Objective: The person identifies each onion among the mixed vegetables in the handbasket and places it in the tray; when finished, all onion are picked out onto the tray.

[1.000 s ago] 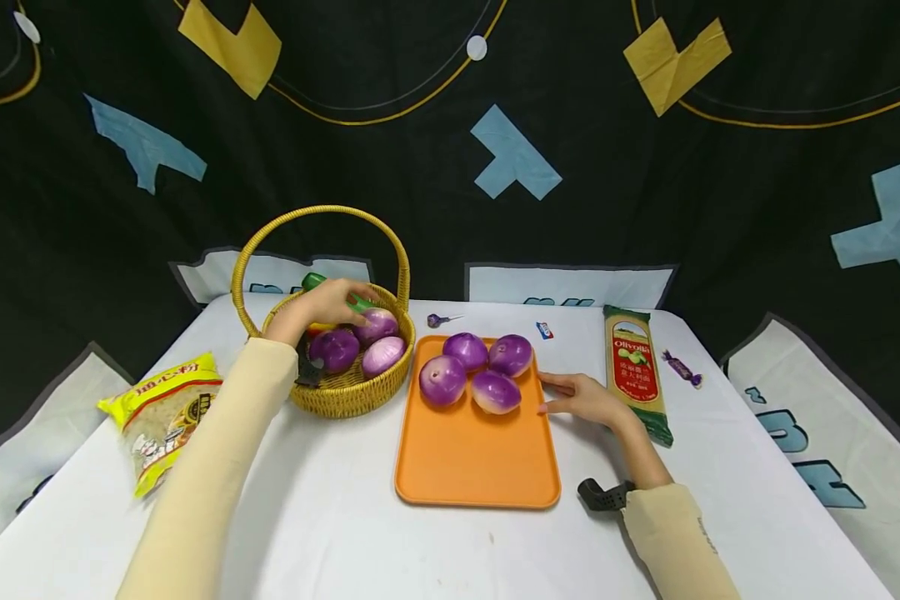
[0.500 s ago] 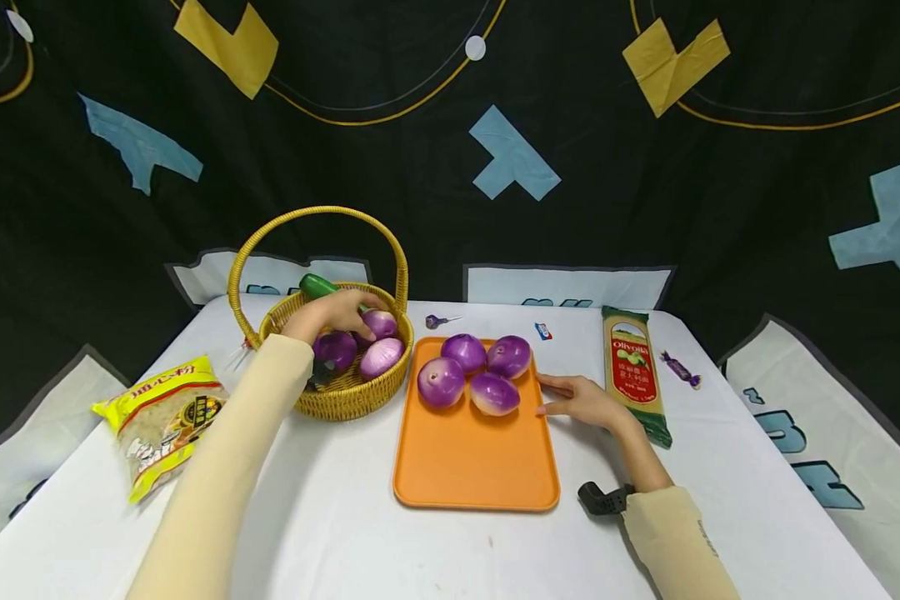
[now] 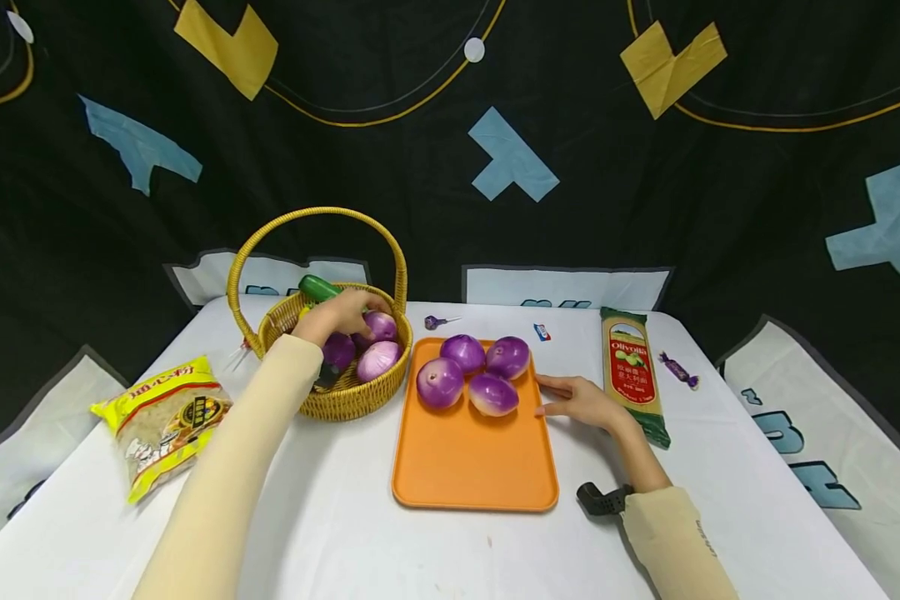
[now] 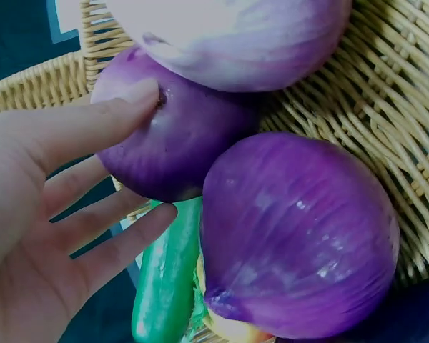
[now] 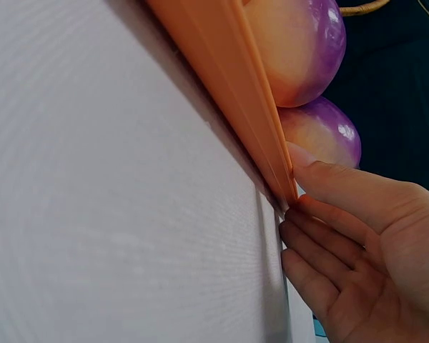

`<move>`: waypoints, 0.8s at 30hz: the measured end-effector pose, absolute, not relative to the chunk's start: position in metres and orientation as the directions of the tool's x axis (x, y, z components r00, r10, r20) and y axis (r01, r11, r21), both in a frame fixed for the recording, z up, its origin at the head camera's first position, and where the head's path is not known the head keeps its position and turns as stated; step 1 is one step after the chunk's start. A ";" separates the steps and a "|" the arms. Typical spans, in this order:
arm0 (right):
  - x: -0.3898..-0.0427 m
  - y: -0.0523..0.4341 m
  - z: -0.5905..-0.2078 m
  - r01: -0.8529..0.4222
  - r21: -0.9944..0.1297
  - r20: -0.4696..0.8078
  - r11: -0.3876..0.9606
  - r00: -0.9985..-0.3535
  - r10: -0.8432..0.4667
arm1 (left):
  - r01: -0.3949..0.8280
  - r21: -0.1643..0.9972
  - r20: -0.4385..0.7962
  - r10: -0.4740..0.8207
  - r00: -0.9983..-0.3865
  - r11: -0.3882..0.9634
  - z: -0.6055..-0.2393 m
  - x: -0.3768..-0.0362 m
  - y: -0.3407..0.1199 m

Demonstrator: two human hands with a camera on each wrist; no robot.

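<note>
Here the white table (image 3: pixel 345 517) carries everything; at its centre lies the orange tray (image 3: pixel 472 467), long axis running 12 to 6 o'clock, with four purple onions (image 3: pixel 440 382) bunched at its 12 o'clock end. At about 10 o'clock from the tray stands the wicker basket (image 3: pixel 352 400), handle arched upright, holding three more onions and a green cucumber (image 3: pixel 317 288) that pokes over the rim toward 10 o'clock.

The step in hand looks like picking another onion from the basket. The left hand (image 3: pixel 339 314) reaches in from 7 o'clock; in the left wrist view its fingers (image 4: pixel 93 128) are straight and spread, the thumb tip pressing on the darker onion (image 4: pixel 179 143), nothing gripped. That onion sits against the basket's far wall, between a paler onion and a large purple one; its axis is hard to tell, though a small dimple by the thumb tip suggests one end faces the hand. I judge the next move calls for curling the fingers round this onion and lifting it clear of the handle, toward 3 o'clock.

The right hand (image 3: pixel 581 400) rests flat on the table at the tray's 3 o'clock edge, fingers (image 5: pixel 343 193) straight and together, tips touching the rim, seemingly steadying it. A spaghetti packet (image 3: pixel 633 367) lies just beyond, lengthwise 12 to 6.
</note>
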State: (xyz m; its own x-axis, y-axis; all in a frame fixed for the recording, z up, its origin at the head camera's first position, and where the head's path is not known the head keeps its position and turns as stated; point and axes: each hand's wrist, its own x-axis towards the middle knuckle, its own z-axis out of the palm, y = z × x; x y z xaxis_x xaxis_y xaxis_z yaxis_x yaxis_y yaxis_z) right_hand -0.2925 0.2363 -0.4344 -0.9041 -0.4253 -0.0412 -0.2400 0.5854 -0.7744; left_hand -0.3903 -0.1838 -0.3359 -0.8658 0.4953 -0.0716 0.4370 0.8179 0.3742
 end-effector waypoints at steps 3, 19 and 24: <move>-0.293 0.237 -0.436 -0.242 -0.773 -0.041 0.586 -0.903 -0.427 | 0.412 0.377 -0.058 0.465 -0.883 0.830 -0.332 -0.387 -0.187; -0.294 0.236 -0.435 -0.243 -0.774 -0.042 0.585 -0.902 -0.430 | 0.516 0.456 0.303 0.419 -0.856 0.725 -0.299 -0.333 -0.188; -0.293 0.236 -0.434 -0.224 -0.764 -0.057 0.605 -0.911 -0.409 | 0.597 0.478 0.336 0.494 -0.802 0.644 -0.294 -0.301 -0.173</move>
